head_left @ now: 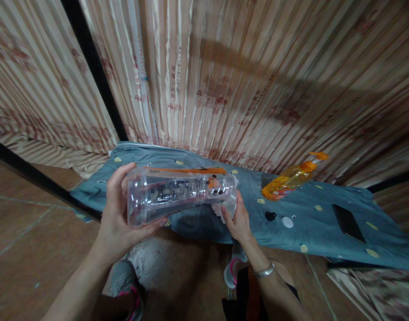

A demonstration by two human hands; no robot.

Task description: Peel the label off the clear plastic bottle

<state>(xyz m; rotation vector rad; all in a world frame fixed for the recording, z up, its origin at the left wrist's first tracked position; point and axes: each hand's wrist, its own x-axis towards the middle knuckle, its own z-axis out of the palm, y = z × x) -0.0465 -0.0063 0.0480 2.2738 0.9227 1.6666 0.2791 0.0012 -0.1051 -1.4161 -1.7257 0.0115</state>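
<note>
A clear plastic bottle point(177, 191) with an orange printed figure lies sideways in the air between my hands. My left hand point(119, 214) is wrapped round its wide end, thumb below and fingers above. At the narrower end, my right hand point(238, 218) holds a crumpled white tissue point(221, 211) against the bottle's underside. A silver bangle sits on my right wrist. On the blue cloth to the right lie a small black cap point(270, 216) and a white round lid point(287, 222), apart from my hands.
A pump bottle of orange liquid point(288, 180) stands on the blue cloth-covered bench point(311, 232). Further right lies a black phone point(349, 222). A striped curtain point(218, 89) hangs behind, with dark metal poles point(94, 67) at the left. My feet are on the floor below.
</note>
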